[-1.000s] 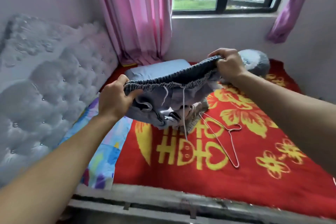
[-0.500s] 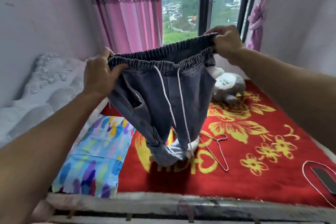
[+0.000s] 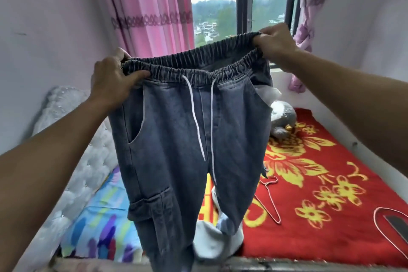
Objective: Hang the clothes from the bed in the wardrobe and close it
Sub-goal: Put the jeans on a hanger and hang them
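Grey-blue denim trousers [image 3: 176, 139] with an elastic waistband and white drawstrings hang spread out in front of me above the bed. My left hand [image 3: 110, 79] grips the waistband's left end and my right hand [image 3: 276, 45] grips its right end, higher up. The legs hang down to the bed's near edge, where a white garment [image 3: 209, 243] lies bunched behind them. A thin wire hanger [image 3: 270, 201] lies on the red blanket [image 3: 331, 172], partly hidden by the trousers. The wardrobe is out of view.
A tufted grey headboard [image 3: 72, 161] and a colourful pillow [image 3: 99, 227] are at the left. A grey plush toy [image 3: 282, 121] sits by the far wall. A phone with a cable [image 3: 397, 227] lies at the right edge. Pink curtains [image 3: 154, 6] flank the window.
Both hands have lifted the trousers from a bunched heap on the bed to hanging full length, and the view has tilted up toward the window.
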### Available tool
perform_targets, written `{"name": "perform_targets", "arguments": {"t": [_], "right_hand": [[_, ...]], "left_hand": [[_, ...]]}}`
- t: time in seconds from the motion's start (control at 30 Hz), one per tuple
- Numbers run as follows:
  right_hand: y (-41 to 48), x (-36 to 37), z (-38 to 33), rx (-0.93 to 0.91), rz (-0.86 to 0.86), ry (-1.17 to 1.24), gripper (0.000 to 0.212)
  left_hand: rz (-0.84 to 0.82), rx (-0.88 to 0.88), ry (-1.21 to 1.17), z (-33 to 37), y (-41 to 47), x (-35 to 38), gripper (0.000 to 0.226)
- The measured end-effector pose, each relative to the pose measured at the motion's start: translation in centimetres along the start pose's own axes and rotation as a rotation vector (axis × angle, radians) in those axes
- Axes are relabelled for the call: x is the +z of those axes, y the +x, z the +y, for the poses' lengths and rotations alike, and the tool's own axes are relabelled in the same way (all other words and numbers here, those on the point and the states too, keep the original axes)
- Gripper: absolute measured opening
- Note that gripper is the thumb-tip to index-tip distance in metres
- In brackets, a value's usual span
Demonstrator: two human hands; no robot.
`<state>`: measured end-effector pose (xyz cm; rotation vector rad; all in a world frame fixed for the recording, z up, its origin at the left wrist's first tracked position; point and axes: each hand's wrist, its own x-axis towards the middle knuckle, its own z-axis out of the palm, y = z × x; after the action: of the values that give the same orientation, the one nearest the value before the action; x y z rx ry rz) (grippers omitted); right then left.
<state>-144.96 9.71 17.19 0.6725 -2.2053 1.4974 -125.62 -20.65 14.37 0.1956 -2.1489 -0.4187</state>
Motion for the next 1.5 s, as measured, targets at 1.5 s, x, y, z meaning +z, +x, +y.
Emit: {"name": "perform_targets", "arguments": {"t": [1.5], "right_hand": [[-15.0,30.9,82.0,1.391,-0.081,-0.475,0.074]], "left_hand": [[-0.741,-0.930,0.249,-28.3,-35.8,64.6,0.025]]}}
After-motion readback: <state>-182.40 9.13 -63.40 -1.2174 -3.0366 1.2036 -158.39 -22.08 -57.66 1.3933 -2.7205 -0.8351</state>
